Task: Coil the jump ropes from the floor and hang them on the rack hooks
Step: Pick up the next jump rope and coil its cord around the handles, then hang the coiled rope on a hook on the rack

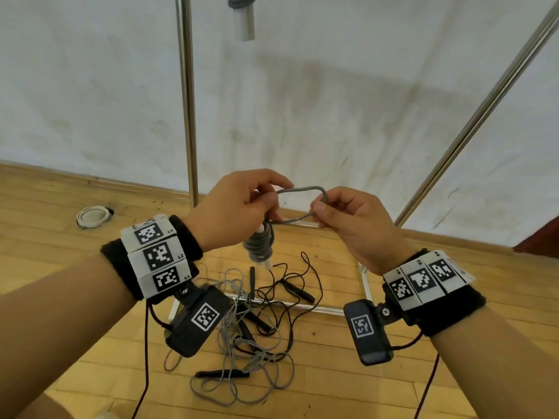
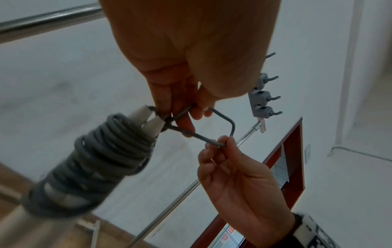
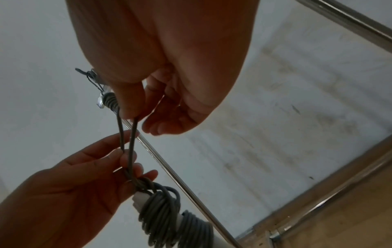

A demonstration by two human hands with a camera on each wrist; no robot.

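Coiled rope: a grey jump rope, wound tight round its two pale handles, hangs at the centre of the head view, between the two hands and above the floor.
Loop: a free bight of cord stands out from the top of the bundle, spanning the gap between the hands.
Left hand: the left hand pinches the cord where the loop leaves the wraps, bearing the bundle's weight.
Right hand: the right hand pinches the far bend of the loop between thumb and fingertips.
Handling: the bundle looks light; the cord seems springy, holding sharp bends, so the wraps probably loosen if the pinch slackens.
Where to hold: best at the loop's root, keeping the loop open for a hook.
Hooks: a row of grey hooks shows at centre right of the left wrist view; another wound rope hangs at the top centre of the head view.
Floor: tangled grey and black ropes lie at lower centre, uncoiled.
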